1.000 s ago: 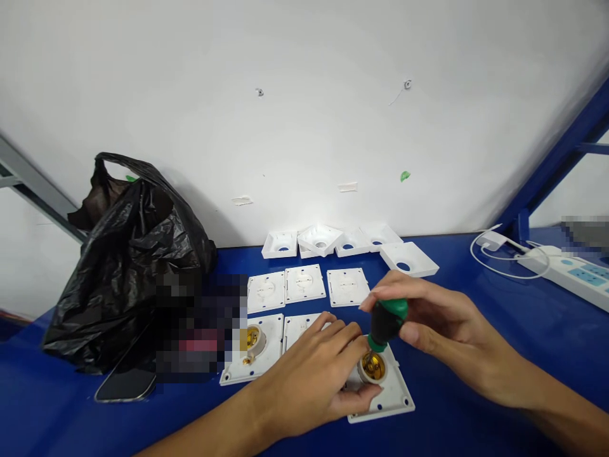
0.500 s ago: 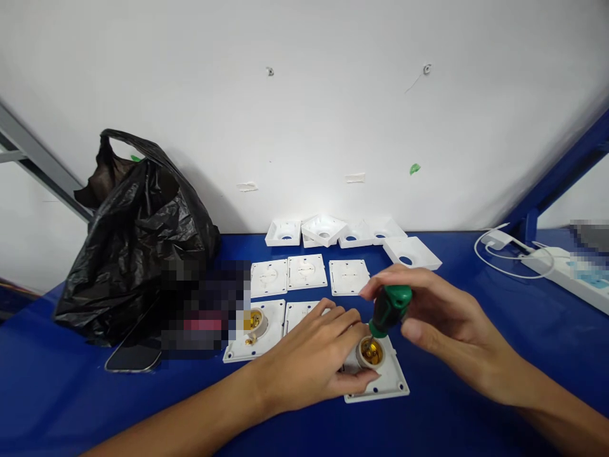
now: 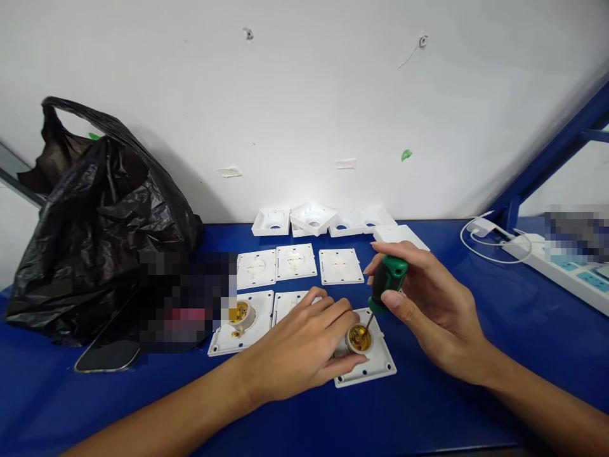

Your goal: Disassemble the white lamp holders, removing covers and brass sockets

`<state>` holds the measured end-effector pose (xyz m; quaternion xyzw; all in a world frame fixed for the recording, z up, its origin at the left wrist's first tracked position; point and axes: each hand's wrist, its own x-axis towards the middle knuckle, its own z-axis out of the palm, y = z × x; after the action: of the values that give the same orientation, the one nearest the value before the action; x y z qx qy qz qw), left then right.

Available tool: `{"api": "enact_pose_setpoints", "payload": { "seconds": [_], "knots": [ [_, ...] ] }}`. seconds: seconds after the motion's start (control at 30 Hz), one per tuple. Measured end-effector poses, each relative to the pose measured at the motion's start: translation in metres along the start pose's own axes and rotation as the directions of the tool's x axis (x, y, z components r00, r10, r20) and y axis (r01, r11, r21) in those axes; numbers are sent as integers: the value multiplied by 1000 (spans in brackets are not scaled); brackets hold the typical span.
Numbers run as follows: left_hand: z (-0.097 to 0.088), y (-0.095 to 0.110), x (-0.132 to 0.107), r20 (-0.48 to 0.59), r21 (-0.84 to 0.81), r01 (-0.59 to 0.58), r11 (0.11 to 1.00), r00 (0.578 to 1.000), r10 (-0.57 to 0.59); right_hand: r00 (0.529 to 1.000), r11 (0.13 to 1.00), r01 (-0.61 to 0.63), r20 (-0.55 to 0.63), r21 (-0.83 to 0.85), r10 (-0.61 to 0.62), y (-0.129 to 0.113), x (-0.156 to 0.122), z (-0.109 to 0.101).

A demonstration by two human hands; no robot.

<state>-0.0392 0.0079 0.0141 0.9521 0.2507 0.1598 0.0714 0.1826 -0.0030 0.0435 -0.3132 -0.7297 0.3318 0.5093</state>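
My right hand (image 3: 428, 304) holds a screwdriver (image 3: 387, 279) with a green and black handle, thumb on one side and fingers on the other. Its thin shaft slants down into a lamp socket (image 3: 358, 338) with a brass-coloured inside. The socket sits on a square white base plate (image 3: 368, 371). Thumb and fingers of my left hand (image 3: 309, 343) close around the socket from the left, covering part of the plate. Just left of that hand lies another white plate with a socket (image 3: 242, 313) on it and a small brass piece (image 3: 236, 332) beside it.
Flat white plates (image 3: 340, 266) lie behind my hands. Several white square covers (image 3: 271, 222) with round holes line the wall. A black plastic bag (image 3: 109, 235) and a phone (image 3: 107, 349) are at left. At right lie a power strip (image 3: 556, 260) and a white cable (image 3: 495, 257).
The screwdriver has tipped over to the right and more of its shaft shows; my right thumb now presses its handle. My left hand keeps its hold. The whole view has shifted slightly.
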Motion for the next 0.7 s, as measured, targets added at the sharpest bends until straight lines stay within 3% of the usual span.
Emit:
{"api": "enact_pose_setpoints", "payload": {
  "seconds": [0.2, 0.6, 0.7],
  "knots": [
    [3, -2, -1, -24, -10, -11, 1000, 1000, 11, 987, 985, 156, 45, -69, -153, 5, 1, -1],
    [4, -3, -1, -26, -36, -14, 999, 1000, 13, 959, 930, 281, 22, -238, -284, 0, 2, -2],
    [5, -3, -1, -33, -28, -19, 999, 999, 18, 976, 958, 204, 117, -201, -184, -6, 3, -5]
  ]
}}
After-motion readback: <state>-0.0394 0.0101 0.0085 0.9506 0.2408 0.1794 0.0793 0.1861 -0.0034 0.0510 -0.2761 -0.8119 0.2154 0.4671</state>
